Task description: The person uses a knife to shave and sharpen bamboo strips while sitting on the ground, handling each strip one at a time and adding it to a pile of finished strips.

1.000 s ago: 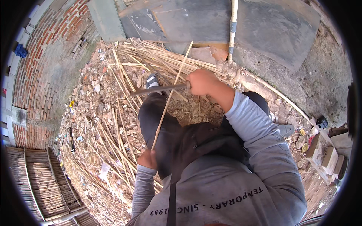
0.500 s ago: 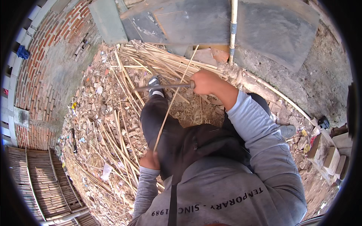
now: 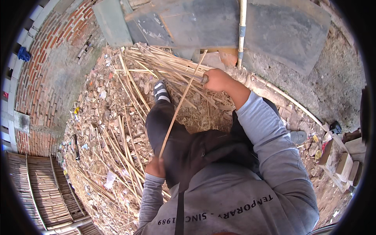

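Observation:
My left hand [image 3: 156,167] grips the lower end of a long thin bamboo strip [image 3: 178,109] beside my dark-trousered knee. The strip slants up and to the right, ending near the grey slabs. My right hand [image 3: 217,80] is stretched out ahead and closed on the handle of a dark knife [image 3: 187,81]. Its blade points left and crosses the strip near the strip's upper part. My left foot in a black and white shoe [image 3: 160,91] rests on the litter just left of the blade.
A heap of cut bamboo strips [image 3: 156,62] and shavings covers the ground ahead and to the left. A brick wall [image 3: 43,78] curves along the left. Grey slabs [image 3: 274,27] and an upright pole [image 3: 242,33] stand ahead. A woven bamboo panel [image 3: 35,192] lies lower left. Bricks [image 3: 344,164] sit at right.
My right hand with the knife has moved farther away along the strip, toward its upper end. The left hand has kept its hold by the knee.

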Demonstrator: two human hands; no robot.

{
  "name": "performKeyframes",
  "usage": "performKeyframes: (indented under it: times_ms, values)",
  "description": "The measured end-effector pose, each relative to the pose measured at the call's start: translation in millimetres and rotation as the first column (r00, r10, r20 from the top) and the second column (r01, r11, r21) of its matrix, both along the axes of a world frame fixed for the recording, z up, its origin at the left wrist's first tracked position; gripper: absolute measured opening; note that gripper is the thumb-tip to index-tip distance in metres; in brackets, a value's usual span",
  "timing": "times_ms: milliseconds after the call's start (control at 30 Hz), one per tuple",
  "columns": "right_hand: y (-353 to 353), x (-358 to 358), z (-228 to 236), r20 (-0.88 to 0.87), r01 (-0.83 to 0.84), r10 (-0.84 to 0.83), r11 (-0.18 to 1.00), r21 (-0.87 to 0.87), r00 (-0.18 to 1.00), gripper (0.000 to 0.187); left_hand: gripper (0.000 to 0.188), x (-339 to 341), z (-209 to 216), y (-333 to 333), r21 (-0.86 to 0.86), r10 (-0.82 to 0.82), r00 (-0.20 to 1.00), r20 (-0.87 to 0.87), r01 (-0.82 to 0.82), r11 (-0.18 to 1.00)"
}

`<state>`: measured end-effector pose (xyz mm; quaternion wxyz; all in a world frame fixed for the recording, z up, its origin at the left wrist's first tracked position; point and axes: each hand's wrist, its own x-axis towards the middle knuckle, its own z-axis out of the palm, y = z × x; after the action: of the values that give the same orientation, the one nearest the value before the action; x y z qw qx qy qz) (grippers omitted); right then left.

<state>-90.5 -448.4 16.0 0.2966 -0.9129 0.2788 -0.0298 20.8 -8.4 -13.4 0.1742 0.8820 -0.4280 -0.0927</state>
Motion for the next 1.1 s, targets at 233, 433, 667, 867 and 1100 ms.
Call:
performKeyframes:
  times_ms: [233, 433, 667, 867, 1100]
  values:
    - [20.5, 5.7, -8.2, 0.077, 0.029, -0.020, 0.993, -0.115, 0.997, 0.028, 0.022, 5.9, 4.0, 0.9, -0.001, -0.049, 0.999, -0.013, 0.049, 0.999]
    - [0.4, 2.4, -2.3, -0.009, 0.036, -0.037, 0.997, -0.069, 0.999, 0.033, 0.025, 4.6, 2.3, -1.2, -0.050, -0.022, 0.997, -0.072, 0.019, 0.999]
    - [8.7, 4.3, 0.2, 0.057, 0.062, -0.057, 0.994, -0.095, 0.997, 0.032, 0.028, 9.6, 7.3, 2.3, -0.033, -0.056, 0.993, -0.102, 0.053, 0.998]
    - [-7.6, -7.1, 0.1, 0.087, 0.093, -0.088, 0.994, -0.053, 0.992, 0.031, 0.033, 8.5, 14.8, 7.0, -0.080, -0.040, 0.968, -0.250, 0.020, 0.997]
    - [15.7, 3.2, 16.8, 0.067, -0.120, 0.127, 0.988, -0.099, 0.990, 0.034, 0.040, 8.6, 6.2, 39.3, -0.062, 0.039, 0.905, -0.424, -0.072, 0.995]
